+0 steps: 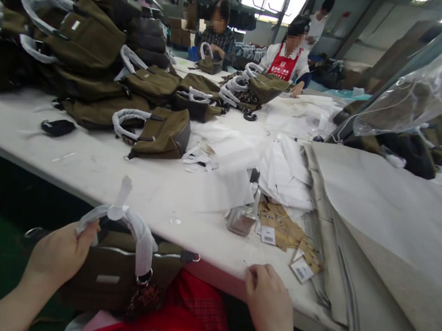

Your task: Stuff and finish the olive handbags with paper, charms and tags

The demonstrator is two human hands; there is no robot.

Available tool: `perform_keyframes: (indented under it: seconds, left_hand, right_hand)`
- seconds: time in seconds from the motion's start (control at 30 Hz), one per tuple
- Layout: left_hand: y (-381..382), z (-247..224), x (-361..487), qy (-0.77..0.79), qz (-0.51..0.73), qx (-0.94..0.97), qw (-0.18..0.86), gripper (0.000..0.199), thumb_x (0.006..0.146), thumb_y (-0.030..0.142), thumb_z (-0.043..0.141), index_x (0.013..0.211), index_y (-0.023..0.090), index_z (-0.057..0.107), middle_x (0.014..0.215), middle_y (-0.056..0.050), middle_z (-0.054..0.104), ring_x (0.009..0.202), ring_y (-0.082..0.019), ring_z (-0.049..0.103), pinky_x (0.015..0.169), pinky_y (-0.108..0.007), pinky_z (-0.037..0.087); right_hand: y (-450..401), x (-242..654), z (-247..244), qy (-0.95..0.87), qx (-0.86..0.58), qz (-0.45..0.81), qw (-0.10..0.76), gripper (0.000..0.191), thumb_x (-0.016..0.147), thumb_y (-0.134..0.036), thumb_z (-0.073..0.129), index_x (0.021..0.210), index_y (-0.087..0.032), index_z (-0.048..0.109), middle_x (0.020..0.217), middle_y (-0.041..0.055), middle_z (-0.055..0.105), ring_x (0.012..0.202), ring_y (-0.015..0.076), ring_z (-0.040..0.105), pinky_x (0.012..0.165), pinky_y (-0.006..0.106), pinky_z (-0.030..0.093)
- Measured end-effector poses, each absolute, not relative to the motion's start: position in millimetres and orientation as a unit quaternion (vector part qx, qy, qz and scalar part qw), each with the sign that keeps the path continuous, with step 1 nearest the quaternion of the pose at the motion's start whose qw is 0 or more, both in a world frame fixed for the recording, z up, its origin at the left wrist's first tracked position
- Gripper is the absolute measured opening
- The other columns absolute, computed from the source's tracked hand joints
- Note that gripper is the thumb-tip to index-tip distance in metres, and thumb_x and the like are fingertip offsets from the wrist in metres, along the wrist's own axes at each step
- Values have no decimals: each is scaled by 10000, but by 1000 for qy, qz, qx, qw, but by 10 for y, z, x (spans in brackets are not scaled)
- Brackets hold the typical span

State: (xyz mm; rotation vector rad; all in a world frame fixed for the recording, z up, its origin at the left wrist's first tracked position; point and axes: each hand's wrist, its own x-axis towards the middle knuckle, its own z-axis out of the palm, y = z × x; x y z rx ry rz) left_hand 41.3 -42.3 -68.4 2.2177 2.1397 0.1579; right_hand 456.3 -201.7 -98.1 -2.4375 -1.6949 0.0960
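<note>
An olive-green handbag (pixel 105 275) with a zip along its top rests against my lap, below the table edge. My left hand (pixel 60 252) is closed around one end of its handle (pixel 143 242), which is wrapped in white film. A dark charm (pixel 145 295) hangs from the handle's ring. Over the table's front edge is my right hand (pixel 270 297), its fingers curled in; whatever lies inside them is hidden. Ahead of that hand are brown tags with barcode labels (pixel 267 234) and a clear block-shaped object (pixel 242 218).
More olive handbags (pixel 163 132) are heaped on the white table (pixel 138 186) at the left. White paper sheets (pixel 287 170) cover its middle. A large grey sheet (pixel 404 215) and hanging clear plastic (pixel 413 100) are at right. Co-workers (pixel 284 64) are across the table.
</note>
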Motion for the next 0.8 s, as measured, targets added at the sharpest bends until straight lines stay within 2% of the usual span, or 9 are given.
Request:
perform_keyframes:
  seconds: [0.07,0.17,0.3,0.43,0.57,0.67,0.73,0.8]
  left_hand:
    - [-386,-665,484,673,69,735,45,513,935,468,270,868,166,680,846,-125,725,806,-302,680,679,-356,489]
    - [-342,-657,516,629,95,769,58,487,933,536,312,892,178,640,876,-108,713,849,-293,676,694,-348,498]
    - [-399,-696,377,579,145,801,54,526,883,598,440,1111,147,585,1075,-134,685,1001,-304,650,862,-398,511]
    - [-439,-786,239,566,165,806,51,648,854,614,505,1280,126,493,1248,-164,612,1157,-318,584,1006,-448,464]
    - [-461,-787,266,546,203,812,48,662,855,582,540,1322,118,468,1301,-178,573,1215,-327,545,1062,-488,426]
    - [-686,-574,385,515,309,799,18,580,882,476,559,1343,140,457,1316,-174,563,1245,-315,527,1067,-490,430]
    - [-966,-363,522,459,367,809,24,505,913,379,538,1369,183,440,1340,-149,555,1280,-279,505,1088,-462,416]
    - [-1274,-192,698,366,354,858,68,574,910,416,547,1417,197,393,1441,-149,474,1361,-279,423,1137,-457,355]
  right_hand:
    - [-2042,4564,-917,-568,-816,63,85,157,900,-189,496,810,-191,625,815,66,623,810,252,622,738,373,436]
    - [-2182,4527,-845,-546,-815,112,161,139,869,-255,525,780,-209,622,792,40,628,743,219,614,703,347,438]
    - [-2452,4400,-803,-490,-797,172,309,263,862,-430,527,737,-214,609,718,18,623,655,182,586,636,300,449]
    - [-2613,4299,-770,-475,-756,219,394,315,876,-485,535,752,-205,609,703,13,622,655,165,586,625,259,464]
    - [-2639,4254,-683,-496,-724,196,437,264,878,-447,578,781,-203,610,717,15,615,655,154,574,614,235,462]
    - [-2604,4093,-546,-550,-669,193,461,188,884,-360,596,767,-213,586,767,26,606,711,154,581,643,219,468]
    - [-2555,3888,-444,-608,-606,246,450,179,891,-315,589,743,-217,566,758,26,595,711,151,585,648,212,475]
    - [-2501,3653,-369,-667,-524,334,410,211,904,-316,572,718,-218,557,715,22,586,670,146,587,633,212,483]
